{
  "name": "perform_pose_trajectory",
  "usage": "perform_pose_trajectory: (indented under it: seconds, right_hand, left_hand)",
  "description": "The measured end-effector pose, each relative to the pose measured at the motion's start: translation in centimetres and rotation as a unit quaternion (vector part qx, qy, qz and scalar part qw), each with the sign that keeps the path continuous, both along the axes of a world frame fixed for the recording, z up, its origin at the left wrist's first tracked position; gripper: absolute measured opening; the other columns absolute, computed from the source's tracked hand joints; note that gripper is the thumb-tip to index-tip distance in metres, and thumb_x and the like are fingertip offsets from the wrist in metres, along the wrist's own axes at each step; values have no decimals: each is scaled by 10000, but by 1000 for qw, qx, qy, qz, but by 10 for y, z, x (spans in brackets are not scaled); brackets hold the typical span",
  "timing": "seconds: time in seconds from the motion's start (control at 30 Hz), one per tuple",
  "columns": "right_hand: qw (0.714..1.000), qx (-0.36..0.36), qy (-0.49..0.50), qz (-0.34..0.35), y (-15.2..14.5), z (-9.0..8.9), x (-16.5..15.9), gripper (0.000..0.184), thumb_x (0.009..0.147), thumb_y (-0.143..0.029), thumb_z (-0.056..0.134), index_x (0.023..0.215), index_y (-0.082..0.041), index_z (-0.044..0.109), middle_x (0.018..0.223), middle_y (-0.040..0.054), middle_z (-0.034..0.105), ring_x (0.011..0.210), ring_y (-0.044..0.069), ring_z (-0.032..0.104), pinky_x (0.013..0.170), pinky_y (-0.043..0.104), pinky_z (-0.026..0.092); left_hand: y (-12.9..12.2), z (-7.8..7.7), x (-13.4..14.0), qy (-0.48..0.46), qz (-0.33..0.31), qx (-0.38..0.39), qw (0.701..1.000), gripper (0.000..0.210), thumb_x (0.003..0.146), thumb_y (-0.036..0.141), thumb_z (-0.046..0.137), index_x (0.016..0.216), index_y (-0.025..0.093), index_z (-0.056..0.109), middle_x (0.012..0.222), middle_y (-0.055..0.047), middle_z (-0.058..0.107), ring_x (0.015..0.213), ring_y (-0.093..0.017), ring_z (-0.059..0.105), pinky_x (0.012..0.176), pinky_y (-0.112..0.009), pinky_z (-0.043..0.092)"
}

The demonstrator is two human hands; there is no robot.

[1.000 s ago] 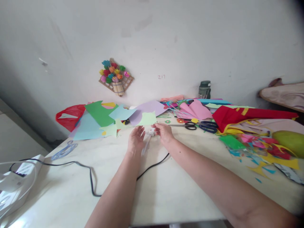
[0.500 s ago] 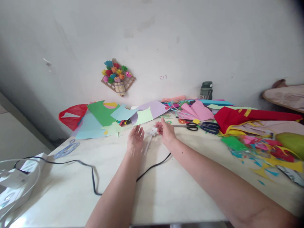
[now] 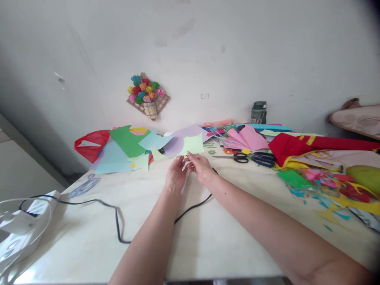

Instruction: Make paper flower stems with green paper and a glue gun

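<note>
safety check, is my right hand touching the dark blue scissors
Apart: the head view shows tabletop and black scissors between the right hand and dark blue scissors.

pale green paper (image 3: 194,143), lilac sheet (image 3: 173,147), yellow-trimmed red cloth (image 3: 291,145), black cable (image 3: 117,223)

Whether anything is pinched by the left hand (image 3: 175,174) or right hand (image 3: 200,166) cannot be told; the power strip (image 3: 44,206) is cut off at near left.
</note>
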State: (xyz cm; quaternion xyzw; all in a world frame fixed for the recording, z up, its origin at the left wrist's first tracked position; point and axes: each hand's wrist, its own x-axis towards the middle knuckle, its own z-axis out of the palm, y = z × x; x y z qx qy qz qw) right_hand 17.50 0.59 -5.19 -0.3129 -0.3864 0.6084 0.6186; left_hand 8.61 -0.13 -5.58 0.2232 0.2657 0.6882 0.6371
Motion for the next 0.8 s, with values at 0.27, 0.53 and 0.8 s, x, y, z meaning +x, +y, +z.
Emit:
perform_pose_trajectory:
  seconds: [0.27,0.53,0.8]
  right_hand:
    - [998,-1,20,-59,3,-3,0,278,529,-372,685,526,-123,562,453,-24,523,363,37,373,363,197,270]
    - [996,30,8,-87,6,-7,-1,270,551,-377,671,570,-117,604,493,-2,556,367,36,368,365,199,276]
    - [995,39,6,-95,6,-9,-2,268,561,-378,663,565,-117,603,497,-3,555,368,35,363,369,199,285]
  left_hand:
    - [5,-8,3,69,-23,53,996,50,620,195,610,645,153,602,689,-2,595,654,-104,533,653,-254,413]
    - [10,-11,0,81,51,30,995,116,563,200,658,664,161,616,767,-1,590,686,-94,511,698,-262,403]
    - [10,-9,1,66,65,14,996,111,554,195,650,653,160,613,782,-4,576,693,-96,494,679,-261,400]
